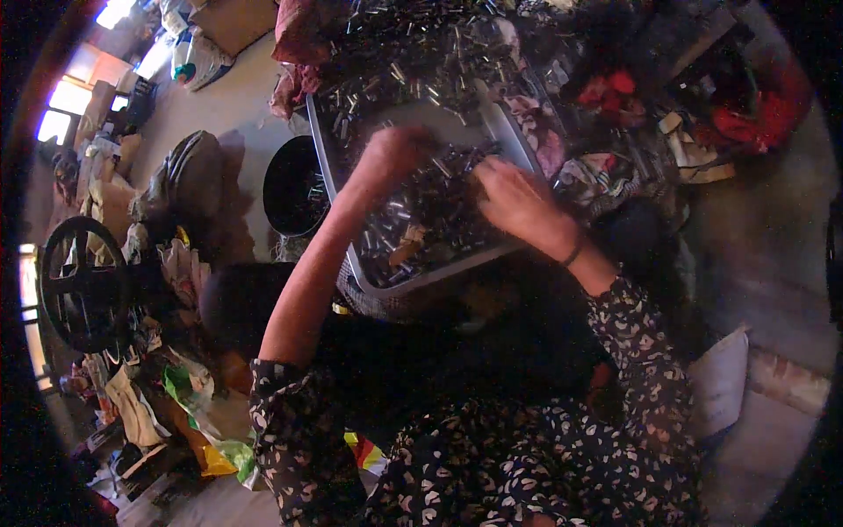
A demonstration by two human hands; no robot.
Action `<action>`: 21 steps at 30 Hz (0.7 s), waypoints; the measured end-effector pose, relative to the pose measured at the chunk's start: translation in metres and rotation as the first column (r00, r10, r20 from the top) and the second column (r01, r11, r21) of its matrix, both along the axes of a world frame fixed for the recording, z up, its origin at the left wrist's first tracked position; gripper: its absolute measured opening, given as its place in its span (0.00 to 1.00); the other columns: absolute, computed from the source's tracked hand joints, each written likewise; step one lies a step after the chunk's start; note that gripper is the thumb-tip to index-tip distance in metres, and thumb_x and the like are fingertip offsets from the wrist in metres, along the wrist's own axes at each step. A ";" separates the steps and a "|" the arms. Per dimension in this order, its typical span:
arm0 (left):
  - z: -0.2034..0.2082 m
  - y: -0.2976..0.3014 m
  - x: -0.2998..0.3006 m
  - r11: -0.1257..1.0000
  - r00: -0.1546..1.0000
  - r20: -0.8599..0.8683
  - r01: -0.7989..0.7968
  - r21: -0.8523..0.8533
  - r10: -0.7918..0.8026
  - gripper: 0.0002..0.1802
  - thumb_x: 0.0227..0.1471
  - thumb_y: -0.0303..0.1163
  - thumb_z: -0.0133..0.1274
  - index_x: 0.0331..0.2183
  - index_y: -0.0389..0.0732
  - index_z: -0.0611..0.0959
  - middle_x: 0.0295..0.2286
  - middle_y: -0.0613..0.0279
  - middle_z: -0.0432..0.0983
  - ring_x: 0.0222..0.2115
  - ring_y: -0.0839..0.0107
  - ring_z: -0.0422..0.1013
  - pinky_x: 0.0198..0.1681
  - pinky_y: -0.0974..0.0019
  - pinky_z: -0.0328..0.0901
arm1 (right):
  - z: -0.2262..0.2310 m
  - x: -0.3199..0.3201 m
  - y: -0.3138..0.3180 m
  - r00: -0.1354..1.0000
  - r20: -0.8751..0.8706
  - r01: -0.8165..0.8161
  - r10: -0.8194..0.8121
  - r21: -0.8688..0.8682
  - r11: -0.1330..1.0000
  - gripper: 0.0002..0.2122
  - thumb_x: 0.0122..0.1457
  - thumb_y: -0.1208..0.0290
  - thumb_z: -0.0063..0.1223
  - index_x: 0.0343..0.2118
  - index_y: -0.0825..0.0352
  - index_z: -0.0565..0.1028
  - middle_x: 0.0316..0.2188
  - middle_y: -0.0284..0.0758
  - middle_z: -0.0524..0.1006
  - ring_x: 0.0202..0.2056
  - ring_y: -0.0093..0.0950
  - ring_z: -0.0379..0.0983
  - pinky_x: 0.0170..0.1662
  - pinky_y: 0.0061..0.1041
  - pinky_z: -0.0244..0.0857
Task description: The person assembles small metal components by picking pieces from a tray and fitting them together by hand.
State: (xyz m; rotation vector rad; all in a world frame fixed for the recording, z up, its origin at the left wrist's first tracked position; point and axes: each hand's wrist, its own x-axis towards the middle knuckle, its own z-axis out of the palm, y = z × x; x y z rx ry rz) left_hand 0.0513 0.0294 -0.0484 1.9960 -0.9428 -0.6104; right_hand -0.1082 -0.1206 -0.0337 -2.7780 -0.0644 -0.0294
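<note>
A grey plastic tray [492,256] holds a great heap of small metal tube-like pieces [386,230], some shiny and some dark. My left hand [393,154] is over the tray's left half, smeared by motion, so its fingers cannot be read. Across from it, my right hand [520,200] hovers near the tray's right wall with its fingers curled together. What those fingers hold, if anything, is too dark and small to make out. A brownish scrap [407,246] lies among the pieces in the near left corner.
Left of the tray stands a black bucket [290,186] with similar pieces inside. Crumpled cloths [549,145] line the tray's right side, and red cloth [610,95] lies farther right. A dark wheel [85,283], bags [198,176] and cardboard scraps crowd the left.
</note>
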 end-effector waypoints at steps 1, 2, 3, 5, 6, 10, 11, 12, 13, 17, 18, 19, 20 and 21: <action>0.005 -0.013 -0.006 0.979 0.921 0.349 0.123 0.163 -0.174 0.13 0.41 0.29 0.49 0.35 0.40 0.74 0.25 0.61 0.74 0.23 0.70 0.69 0.26 0.67 0.63 | -0.011 -0.005 -0.010 0.989 0.141 0.036 -0.050 0.105 0.994 0.13 0.39 0.76 0.50 0.31 0.70 0.66 0.33 0.43 0.68 0.36 0.40 0.65 0.36 0.30 0.61; 0.010 -0.019 -0.015 0.949 0.950 0.239 0.127 0.289 -0.200 0.14 0.38 0.27 0.47 0.34 0.42 0.74 0.26 0.57 0.72 0.25 0.63 0.70 0.27 0.65 0.64 | -0.021 -0.009 -0.018 0.955 0.274 0.055 -0.113 0.212 0.976 0.14 0.39 0.75 0.50 0.32 0.70 0.66 0.33 0.45 0.69 0.35 0.42 0.66 0.35 0.31 0.61; 0.011 -0.022 -0.020 0.948 0.950 0.241 0.126 0.293 -0.201 0.14 0.38 0.27 0.47 0.34 0.42 0.74 0.26 0.57 0.72 0.25 0.63 0.70 0.27 0.65 0.64 | -0.014 -0.008 -0.018 0.954 0.277 0.054 -0.114 0.216 0.975 0.14 0.39 0.75 0.50 0.32 0.70 0.66 0.33 0.45 0.69 0.35 0.42 0.66 0.35 0.31 0.61; 0.009 -0.021 -0.024 0.909 0.687 0.597 0.281 0.307 -0.414 0.13 0.36 0.26 0.46 0.31 0.41 0.74 0.28 0.54 0.70 0.27 0.57 0.69 0.28 0.61 0.64 | 0.002 -0.005 -0.015 0.981 0.019 0.152 -0.194 0.548 0.823 0.14 0.39 0.73 0.51 0.31 0.70 0.66 0.30 0.43 0.70 0.33 0.40 0.68 0.36 0.30 0.62; 0.009 -0.024 -0.025 0.909 0.685 0.599 0.284 0.305 -0.415 0.13 0.36 0.26 0.46 0.31 0.41 0.74 0.28 0.54 0.70 0.27 0.57 0.69 0.28 0.61 0.64 | 0.002 -0.005 -0.019 0.975 0.117 0.084 -0.189 0.591 0.803 0.13 0.42 0.74 0.50 0.32 0.71 0.66 0.27 0.40 0.71 0.29 0.34 0.70 0.35 0.26 0.63; 0.010 -0.033 -0.031 0.862 0.440 0.742 0.282 0.422 -0.506 0.10 0.37 0.28 0.46 0.29 0.42 0.74 0.27 0.55 0.67 0.27 0.60 0.68 0.27 0.61 0.65 | 0.016 -0.010 -0.022 0.960 -0.216 0.235 -0.179 0.968 0.092 0.11 0.47 0.74 0.46 0.33 0.73 0.66 0.27 0.35 0.71 0.27 0.26 0.70 0.31 0.20 0.64; 0.010 -0.033 -0.033 0.861 0.389 0.769 0.261 0.437 -0.508 0.10 0.37 0.28 0.47 0.29 0.43 0.74 0.26 0.56 0.67 0.28 0.61 0.68 0.27 0.62 0.65 | 0.018 -0.011 -0.022 0.960 -0.214 0.233 -0.180 0.968 0.092 0.11 0.47 0.74 0.46 0.33 0.73 0.66 0.27 0.35 0.71 0.27 0.26 0.70 0.31 0.20 0.64; 0.012 -0.034 -0.036 0.860 0.334 0.793 0.243 0.449 -0.509 0.10 0.37 0.29 0.47 0.28 0.43 0.74 0.26 0.57 0.66 0.28 0.62 0.68 0.27 0.63 0.65 | 0.019 -0.012 -0.023 0.956 -0.258 0.258 -0.141 0.966 -0.018 0.11 0.47 0.74 0.46 0.33 0.73 0.66 0.27 0.35 0.71 0.27 0.25 0.70 0.31 0.21 0.64; 0.014 -0.035 -0.038 0.859 0.331 0.794 0.247 0.448 -0.509 0.10 0.37 0.29 0.47 0.28 0.43 0.74 0.26 0.57 0.66 0.28 0.62 0.68 0.27 0.63 0.65 | 0.020 -0.013 -0.023 0.950 -0.295 0.282 -0.098 0.951 -0.127 0.11 0.47 0.74 0.46 0.33 0.73 0.65 0.27 0.35 0.71 0.27 0.25 0.70 0.31 0.22 0.64; 0.014 -0.027 -0.030 0.920 0.720 0.602 0.134 0.368 -0.345 0.12 0.39 0.29 0.47 0.32 0.42 0.74 0.28 0.57 0.70 0.28 0.63 0.69 0.28 0.68 0.66 | 0.014 -0.015 -0.022 0.963 -0.252 0.232 -0.098 0.956 -0.177 0.11 0.47 0.75 0.46 0.33 0.73 0.65 0.27 0.35 0.71 0.27 0.25 0.70 0.31 0.22 0.64; 0.017 -0.027 -0.028 0.961 0.873 0.455 0.053 0.270 -0.176 0.12 0.41 0.29 0.46 0.34 0.40 0.73 0.28 0.58 0.71 0.28 0.64 0.70 0.29 0.70 0.66 | 0.011 -0.015 -0.023 0.959 -0.213 0.205 -0.186 0.977 -0.065 0.10 0.47 0.75 0.46 0.34 0.72 0.66 0.27 0.35 0.71 0.28 0.25 0.70 0.31 0.22 0.64; 0.019 -0.026 -0.028 0.962 0.872 0.456 0.056 0.268 -0.178 0.12 0.41 0.29 0.46 0.34 0.40 0.73 0.28 0.58 0.71 0.28 0.64 0.70 0.29 0.70 0.66 | 0.010 -0.014 -0.025 0.950 -0.165 0.184 -0.266 0.982 0.050 0.10 0.48 0.76 0.46 0.34 0.72 0.66 0.27 0.35 0.71 0.28 0.24 0.70 0.32 0.22 0.64; 0.021 -0.023 -0.028 0.999 0.998 -0.031 -0.052 -0.002 0.052 0.11 0.43 0.30 0.46 0.33 0.39 0.73 0.28 0.60 0.71 0.25 0.68 0.70 0.26 0.70 0.65 | 0.010 -0.015 -0.025 0.949 -0.164 0.184 -0.269 0.981 0.053 0.10 0.48 0.76 0.46 0.34 0.72 0.66 0.27 0.35 0.71 0.28 0.24 0.70 0.32 0.22 0.64; 0.031 -0.017 -0.031 0.942 0.826 -0.543 -0.287 -0.171 0.153 0.11 0.44 0.32 0.45 0.32 0.38 0.73 0.27 0.62 0.71 0.22 0.71 0.69 0.23 0.71 0.65 | 0.017 -0.014 -0.020 0.938 -0.098 0.168 -0.331 0.968 0.188 0.10 0.47 0.77 0.46 0.34 0.71 0.66 0.28 0.36 0.71 0.30 0.26 0.69 0.34 0.22 0.63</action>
